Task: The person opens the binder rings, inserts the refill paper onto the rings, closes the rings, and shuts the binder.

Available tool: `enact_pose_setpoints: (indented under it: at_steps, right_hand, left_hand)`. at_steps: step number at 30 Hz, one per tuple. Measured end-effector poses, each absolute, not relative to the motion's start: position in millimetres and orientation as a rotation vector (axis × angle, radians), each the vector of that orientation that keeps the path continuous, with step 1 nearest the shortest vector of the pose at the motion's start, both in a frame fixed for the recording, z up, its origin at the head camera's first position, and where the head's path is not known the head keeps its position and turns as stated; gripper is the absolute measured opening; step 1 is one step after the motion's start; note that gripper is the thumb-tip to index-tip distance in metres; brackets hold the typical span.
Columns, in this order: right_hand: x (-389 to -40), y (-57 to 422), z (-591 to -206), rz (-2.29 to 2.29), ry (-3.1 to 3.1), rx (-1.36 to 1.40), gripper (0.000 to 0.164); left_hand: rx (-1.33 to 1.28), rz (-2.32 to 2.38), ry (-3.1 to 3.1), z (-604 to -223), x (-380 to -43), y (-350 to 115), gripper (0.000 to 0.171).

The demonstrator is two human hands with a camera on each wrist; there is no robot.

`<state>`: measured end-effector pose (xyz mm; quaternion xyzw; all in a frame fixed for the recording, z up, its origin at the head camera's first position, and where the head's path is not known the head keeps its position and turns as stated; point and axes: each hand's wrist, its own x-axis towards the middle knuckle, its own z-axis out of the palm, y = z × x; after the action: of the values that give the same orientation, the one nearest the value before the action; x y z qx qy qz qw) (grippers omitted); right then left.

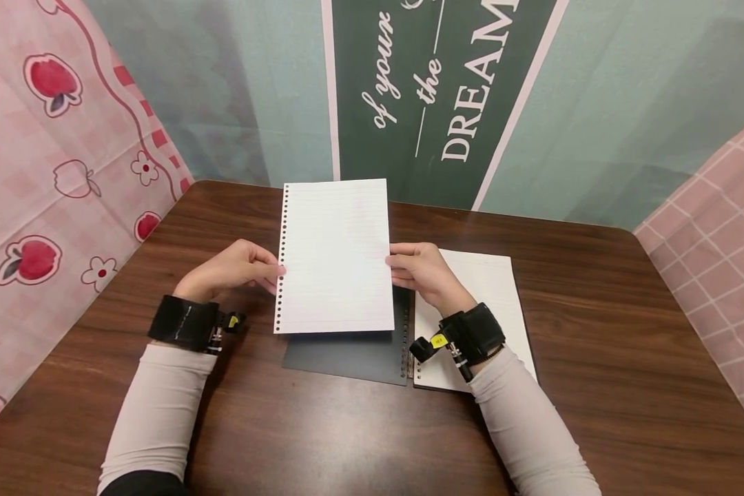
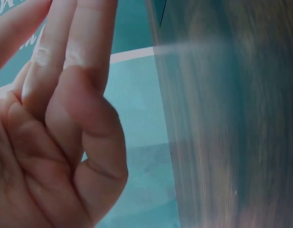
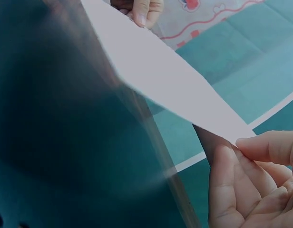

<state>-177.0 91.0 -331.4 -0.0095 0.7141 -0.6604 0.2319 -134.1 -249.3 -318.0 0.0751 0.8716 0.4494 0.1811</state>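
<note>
Held up between both hands is a white lined loose-leaf sheet, with a row of punched holes down its left edge. My left hand pinches that holed edge, thumb in front; in the left wrist view the left hand shows its thumb bent against the fingers. On the opposite edge, my right hand pinches the paper between thumb and fingers, as the right wrist view also shows. Beneath the sheet lies an open loose-leaf notebook, its dark cover to the left, partly hidden, and its white pages to the right, under the right wrist.
The notebook rests on a dark brown wooden table. Behind the far edge hangs a green cloth with lettering. Pink patterned cloth borders the left side, and pink checked cloth the right. Both wrists wear black camera straps.
</note>
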Motion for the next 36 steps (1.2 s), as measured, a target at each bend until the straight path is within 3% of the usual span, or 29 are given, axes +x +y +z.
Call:
enact_pose_setpoints:
  at_steps: [36]
  right_hand:
    - [-153, 164, -319, -1.773, 2.084, -0.031, 0.048]
  left_hand:
    - [0.376, 1.384, 2.265, -327, -135, -183, 0.020]
